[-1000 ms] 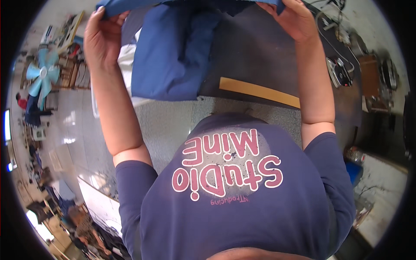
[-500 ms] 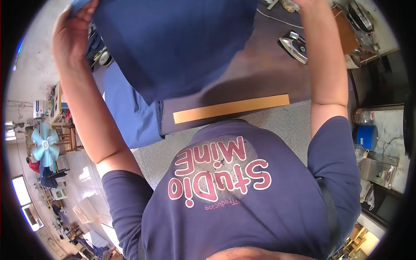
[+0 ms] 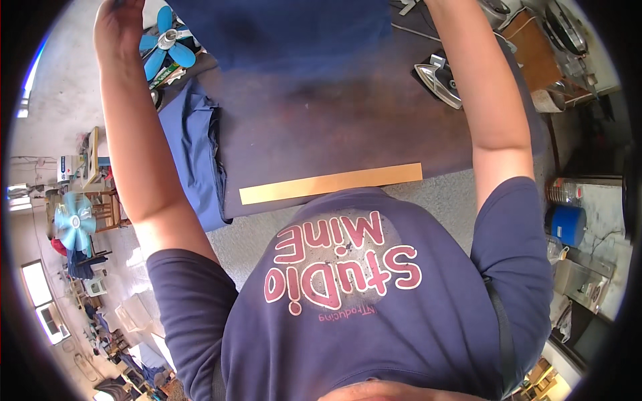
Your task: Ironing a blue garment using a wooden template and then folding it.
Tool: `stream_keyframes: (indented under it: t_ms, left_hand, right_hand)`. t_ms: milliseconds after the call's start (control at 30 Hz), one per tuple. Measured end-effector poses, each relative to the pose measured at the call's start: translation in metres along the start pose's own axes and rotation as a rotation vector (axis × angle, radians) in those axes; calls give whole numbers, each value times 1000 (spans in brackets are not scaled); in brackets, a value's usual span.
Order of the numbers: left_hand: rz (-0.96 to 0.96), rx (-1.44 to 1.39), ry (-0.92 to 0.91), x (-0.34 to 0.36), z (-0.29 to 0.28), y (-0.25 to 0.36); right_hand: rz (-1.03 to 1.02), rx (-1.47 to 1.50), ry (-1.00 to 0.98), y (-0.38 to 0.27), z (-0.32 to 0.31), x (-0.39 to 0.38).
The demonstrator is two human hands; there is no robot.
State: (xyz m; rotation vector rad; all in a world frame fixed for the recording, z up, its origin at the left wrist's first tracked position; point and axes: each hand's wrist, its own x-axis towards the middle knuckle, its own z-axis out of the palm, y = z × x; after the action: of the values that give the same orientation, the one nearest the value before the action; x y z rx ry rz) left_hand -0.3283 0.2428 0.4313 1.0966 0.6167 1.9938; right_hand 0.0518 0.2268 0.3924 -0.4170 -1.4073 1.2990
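Note:
A dark blue piece of cloth [image 3: 294, 30] is spread in the air over the far part of the table, its lower edge blurred and its top cut off by the picture. My left hand [image 3: 119, 27] is raised at the upper left with curled fingers, level with the cloth; the fingertips and the cloth's corner lie beyond the upper edge. Of my right arm [image 3: 491, 87] only the forearm shows, reaching up past the iron; the hand is outside the picture. A flat tan strip [image 3: 331, 182] lies along the table's near edge.
The brown table [image 3: 321, 123] carries folded blue fabric [image 3: 187, 154] at its left and an iron [image 3: 438, 83] at its right. A blue-bladed fan [image 3: 168, 47] sits at the far left; another fan [image 3: 75, 222] stands farther off. A blue drum [image 3: 568, 225] is at the right.
Both arms have reached farther away, taking the cloth up and off the near part of the table. More tabletop and the blue-bladed fan at the far left now show. My right hand has left the picture.

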Motion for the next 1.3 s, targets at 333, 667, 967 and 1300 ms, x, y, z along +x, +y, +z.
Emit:
stream_keyframes:
  t_ms: [333,667,967,1300]
  left_hand:
    - [-570,246,375,-301,-108,-116]
    - [-1222,651,221,-410,-184,-209]
    - [-1247,966,-115,-417,-195,-198]
    - [-477,1785,-1034,-418,-203,-138]
  right_hand:
    - [771,167,132,147,-59,-221]
    - [1319,-125,287,255,-89,-313]
    - [1312,-553,143,241,-82,-320]
    - [694,-1501,-422,204,-51,-376]
